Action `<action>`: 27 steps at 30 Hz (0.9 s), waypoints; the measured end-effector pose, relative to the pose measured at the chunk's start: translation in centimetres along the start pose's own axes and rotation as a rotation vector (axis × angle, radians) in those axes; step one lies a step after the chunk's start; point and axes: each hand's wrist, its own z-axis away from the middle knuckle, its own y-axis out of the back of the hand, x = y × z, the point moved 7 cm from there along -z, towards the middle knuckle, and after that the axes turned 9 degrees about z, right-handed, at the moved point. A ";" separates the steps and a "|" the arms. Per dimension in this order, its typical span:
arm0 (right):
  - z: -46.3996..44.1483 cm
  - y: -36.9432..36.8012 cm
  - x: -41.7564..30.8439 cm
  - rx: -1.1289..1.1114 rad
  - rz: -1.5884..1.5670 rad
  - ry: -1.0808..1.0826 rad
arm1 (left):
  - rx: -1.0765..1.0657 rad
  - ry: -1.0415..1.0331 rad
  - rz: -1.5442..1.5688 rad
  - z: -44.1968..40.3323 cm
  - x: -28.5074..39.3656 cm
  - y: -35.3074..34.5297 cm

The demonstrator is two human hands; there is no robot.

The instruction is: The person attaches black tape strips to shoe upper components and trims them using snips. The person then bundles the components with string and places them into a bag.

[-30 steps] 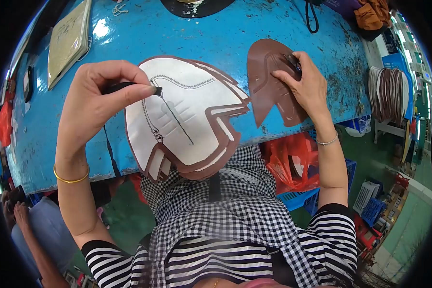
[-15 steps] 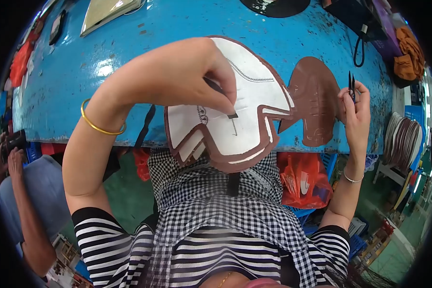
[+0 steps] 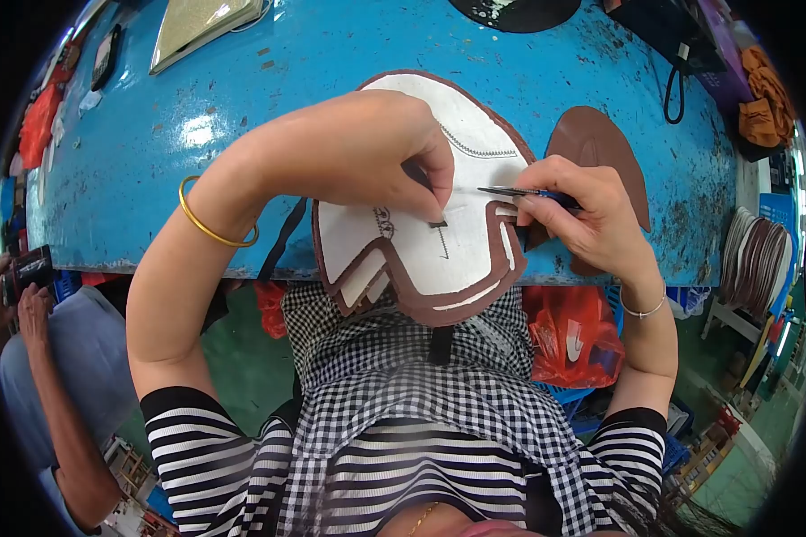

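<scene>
A brown piece with a white lining, shaped like a shoe upper and stitched in dark zigzag lines, lies over the table's near edge. Several brown edges show beneath it, as in a stack. My left hand is bent over the lining, thumb and fingers pinched on a small dark strip; most of it is hidden by the hand. Closed around a pair of dark pointed thread snips, my right hand is at the lining's right side. The snips' tips point left toward my left fingers.
A second brown piece lies to the right on the blue table. A black strap hangs at the near edge. A red plastic bag is below the table, and another person's arm is at left.
My right hand has come left from above the second brown piece, bringing the snips over the white lining. My left hand has shifted slightly right and down, still pinched.
</scene>
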 end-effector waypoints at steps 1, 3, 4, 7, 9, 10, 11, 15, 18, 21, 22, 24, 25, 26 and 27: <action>-0.1 -0.1 0.0 0.008 0.002 0.018 | 0.016 -0.004 -0.022 0.1 0.1 -0.1; -0.3 -0.3 -0.6 -0.029 0.073 0.044 | 0.085 -0.035 -0.107 0.2 0.4 -0.1; -0.3 -0.5 -0.9 -0.046 0.109 0.055 | 0.117 -0.052 -0.149 0.3 0.7 -0.2; -0.9 -1.3 -1.7 -0.083 0.306 0.182 | 0.228 -0.061 -0.359 0.8 1.2 0.4; -1.2 -1.8 -2.2 -0.031 0.376 0.242 | 0.262 -0.119 -0.420 1.2 0.9 1.0; -1.3 -2.0 -2.5 -0.008 0.414 0.278 | 0.278 -0.146 -0.450 1.5 0.6 1.4; -1.3 -2.1 -2.7 0.016 0.453 0.312 | 0.266 -0.135 -0.396 1.6 0.2 1.8; -1.3 -2.0 -3.0 -0.081 0.503 0.345 | 0.220 -0.032 -0.223 1.6 -0.7 2.2; -1.8 -1.3 -3.4 -0.108 0.488 0.379 | 0.206 0.015 -0.231 1.3 -0.8 2.1; -2.6 -1.6 -3.4 -0.053 0.519 0.376 | 0.199 0.026 -0.259 1.2 -1.0 1.9; -2.8 -1.8 -3.4 -0.058 0.564 0.359 | 0.197 0.030 -0.266 1.2 -1.0 1.8; -3.3 -2.2 -3.3 -0.053 0.653 0.329 | 0.225 0.016 -0.283 1.4 -1.0 1.8; -3.5 -2.2 -3.2 -0.042 0.699 0.316 | 0.238 0.007 -0.292 1.5 -0.9 1.8; -3.6 -2.1 -3.0 -0.032 0.745 0.300 | 0.219 0.008 -0.301 1.3 -1.0 1.8; -3.6 -1.9 -3.1 -0.031 0.674 0.300 | 0.205 0.011 -0.312 1.2 -1.0 1.8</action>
